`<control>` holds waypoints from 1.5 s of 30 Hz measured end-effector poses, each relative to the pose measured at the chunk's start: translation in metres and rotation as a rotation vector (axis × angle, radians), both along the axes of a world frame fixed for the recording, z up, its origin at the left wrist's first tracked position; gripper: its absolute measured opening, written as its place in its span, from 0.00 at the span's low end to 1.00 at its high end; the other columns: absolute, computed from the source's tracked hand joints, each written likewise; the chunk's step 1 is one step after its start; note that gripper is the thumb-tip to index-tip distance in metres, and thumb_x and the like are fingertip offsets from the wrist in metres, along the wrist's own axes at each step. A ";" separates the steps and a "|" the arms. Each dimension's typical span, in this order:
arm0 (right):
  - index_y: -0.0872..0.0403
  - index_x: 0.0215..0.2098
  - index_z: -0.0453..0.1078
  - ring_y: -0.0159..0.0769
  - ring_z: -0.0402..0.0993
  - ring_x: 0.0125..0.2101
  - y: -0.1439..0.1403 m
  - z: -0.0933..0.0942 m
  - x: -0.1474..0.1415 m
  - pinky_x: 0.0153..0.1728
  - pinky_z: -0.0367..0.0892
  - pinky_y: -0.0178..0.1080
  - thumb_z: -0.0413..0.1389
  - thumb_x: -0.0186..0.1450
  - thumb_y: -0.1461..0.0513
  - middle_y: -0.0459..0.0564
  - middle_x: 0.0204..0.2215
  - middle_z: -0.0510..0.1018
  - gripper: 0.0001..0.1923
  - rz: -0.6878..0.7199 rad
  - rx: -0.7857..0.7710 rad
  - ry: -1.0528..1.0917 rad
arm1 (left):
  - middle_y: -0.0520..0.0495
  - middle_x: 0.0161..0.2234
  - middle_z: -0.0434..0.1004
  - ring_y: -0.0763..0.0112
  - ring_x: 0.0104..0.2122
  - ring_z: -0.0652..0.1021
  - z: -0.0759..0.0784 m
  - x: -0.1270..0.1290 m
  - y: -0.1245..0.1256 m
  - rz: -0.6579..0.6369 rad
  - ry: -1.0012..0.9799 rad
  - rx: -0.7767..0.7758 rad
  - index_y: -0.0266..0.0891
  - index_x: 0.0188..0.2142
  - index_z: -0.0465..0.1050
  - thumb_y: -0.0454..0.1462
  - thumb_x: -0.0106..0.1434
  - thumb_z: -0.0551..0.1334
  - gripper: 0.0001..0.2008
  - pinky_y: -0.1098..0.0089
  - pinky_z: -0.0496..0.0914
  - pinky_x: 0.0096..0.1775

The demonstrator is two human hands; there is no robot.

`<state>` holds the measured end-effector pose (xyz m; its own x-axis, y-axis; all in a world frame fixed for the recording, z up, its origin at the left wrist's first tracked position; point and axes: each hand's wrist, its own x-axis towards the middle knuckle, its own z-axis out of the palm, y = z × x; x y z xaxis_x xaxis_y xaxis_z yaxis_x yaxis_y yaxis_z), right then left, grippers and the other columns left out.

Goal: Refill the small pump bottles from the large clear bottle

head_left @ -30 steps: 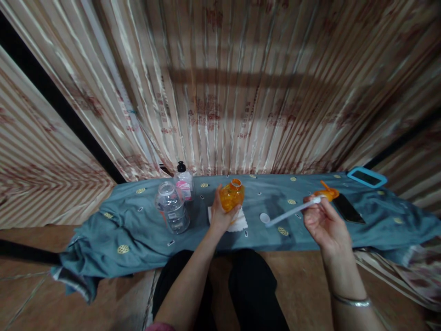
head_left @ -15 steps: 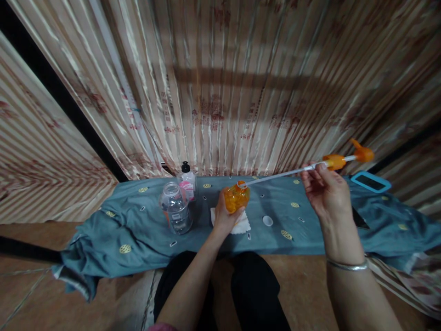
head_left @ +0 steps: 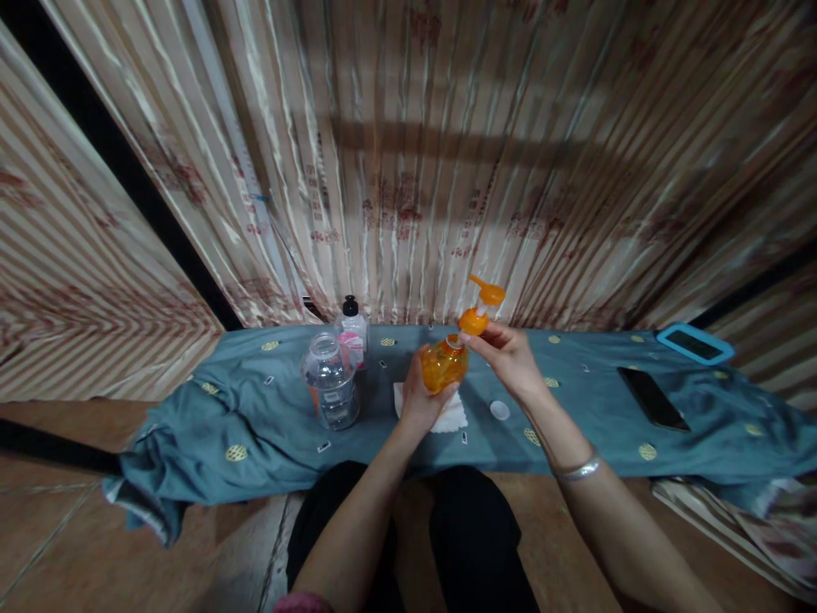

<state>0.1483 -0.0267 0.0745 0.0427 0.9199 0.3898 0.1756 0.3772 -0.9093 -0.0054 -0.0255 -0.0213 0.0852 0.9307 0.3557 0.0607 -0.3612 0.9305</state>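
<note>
Striped curtains hang behind a low counter (head_left: 268, 426) draped in a teal cloth. Near its middle, one orange bottle (head_left: 442, 368) stands over one white napkin (head_left: 454, 417), the left hand (head_left: 422, 398) wrapped around its body. The right hand (head_left: 509, 362) pinches one orange pump head (head_left: 480, 308) at the bottle's mouth. Just beside them lies one small white cap (head_left: 499, 410). To the left stand two clear bottles: one open jar (head_left: 330, 390), one black-capped bottle (head_left: 353, 329). Well right lie two phones: one black (head_left: 652, 398), one blue-cased (head_left: 694, 343).

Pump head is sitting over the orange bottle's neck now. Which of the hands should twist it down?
Right, probably. The right hand already pinches the pump head at the neck, while the left hand wraps the orange bottle and steadies it.
</note>
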 end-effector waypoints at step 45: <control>0.53 0.52 0.73 0.41 0.77 0.50 -0.001 -0.007 0.014 0.53 0.71 0.53 0.60 0.69 0.52 0.52 0.50 0.78 0.18 0.177 -0.021 -0.222 | 0.39 0.59 0.74 0.49 0.59 0.76 0.002 0.002 -0.002 -0.014 0.003 0.000 0.43 0.61 0.63 0.39 0.52 0.75 0.39 0.47 0.70 0.61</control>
